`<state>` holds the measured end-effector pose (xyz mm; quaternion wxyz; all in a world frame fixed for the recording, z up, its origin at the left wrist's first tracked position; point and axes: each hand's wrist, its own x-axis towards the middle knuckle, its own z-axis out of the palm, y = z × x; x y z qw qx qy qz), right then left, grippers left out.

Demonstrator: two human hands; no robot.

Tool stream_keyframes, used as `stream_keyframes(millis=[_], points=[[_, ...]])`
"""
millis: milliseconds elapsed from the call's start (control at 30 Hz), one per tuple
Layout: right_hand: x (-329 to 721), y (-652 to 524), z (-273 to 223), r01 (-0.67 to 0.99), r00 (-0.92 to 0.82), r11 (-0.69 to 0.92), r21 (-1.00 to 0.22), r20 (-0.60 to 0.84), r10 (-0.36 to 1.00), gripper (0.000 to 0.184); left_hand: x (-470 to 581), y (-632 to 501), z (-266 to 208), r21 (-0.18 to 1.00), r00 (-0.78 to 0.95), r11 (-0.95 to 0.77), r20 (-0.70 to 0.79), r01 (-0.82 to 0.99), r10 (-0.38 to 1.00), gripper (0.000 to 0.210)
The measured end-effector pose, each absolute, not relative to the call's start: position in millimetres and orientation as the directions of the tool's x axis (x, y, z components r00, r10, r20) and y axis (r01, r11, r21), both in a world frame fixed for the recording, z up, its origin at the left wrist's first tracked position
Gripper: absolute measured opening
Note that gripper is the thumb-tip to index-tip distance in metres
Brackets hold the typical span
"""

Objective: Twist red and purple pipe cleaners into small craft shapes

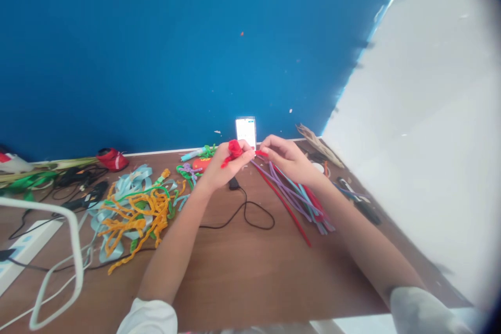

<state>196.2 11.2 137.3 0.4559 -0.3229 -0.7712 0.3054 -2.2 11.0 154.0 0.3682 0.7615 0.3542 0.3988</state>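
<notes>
My left hand (225,167) is closed on a coiled red pipe cleaner (235,149), whose fuzzy loops bunch up above the fingers. From it a short red end stretches across to my right hand (287,159), which pinches it between thumb and fingers. Both hands are raised over the back of the table, a small gap apart. Behind them a lit phone (246,131) leans upright against the blue wall. Under my right forearm lies a bundle of purple, light blue and red pipe cleaners (291,195), partly hidden by the arm.
Left of my arm, orange pipe cleaners (144,214) tangle with light blue ribbon (105,242). A black cable (250,203) loops on the brown table (242,271). A white power strip (29,250) and a white frame (76,250) stand at left; pens (348,188) lie at right.
</notes>
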Motion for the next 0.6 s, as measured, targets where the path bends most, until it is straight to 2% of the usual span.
stream_keyframes(millis=[67,167,300,400,500,600], points=[[198.0,12.8,136.5,0.280,-0.362,0.670,-0.688,0.570,0.737,0.015,-0.1,11.1,153.1,0.901,0.406,-0.406,0.316,0.156,0.858,0.025],[200.1,13.3,136.6,0.369,-0.381,0.774,-0.514,0.676,0.631,0.017,4.4,10.7,150.7,0.962,0.399,-0.273,0.245,0.013,0.884,0.025],[197.0,11.3,133.1,0.424,-0.387,0.839,-0.341,0.770,0.508,0.011,9.7,8.0,149.2,0.984,0.432,-0.087,0.146,-0.153,0.890,0.024],[190.9,9.2,126.5,0.483,-0.291,0.810,-0.333,0.811,0.507,0.010,12.3,6.8,148.5,0.970,0.447,-0.004,0.116,-0.245,0.887,0.023],[185.4,7.0,121.8,0.559,-0.196,0.754,-0.344,0.829,0.524,0.016,13.8,7.3,147.1,0.946,0.445,0.055,0.099,-0.321,0.890,0.021],[183.3,5.4,122.0,0.617,-0.138,0.706,-0.347,0.836,0.531,0.012,14.5,8.8,145.6,0.907,0.489,0.178,0.035,-0.381,0.872,0.021]])
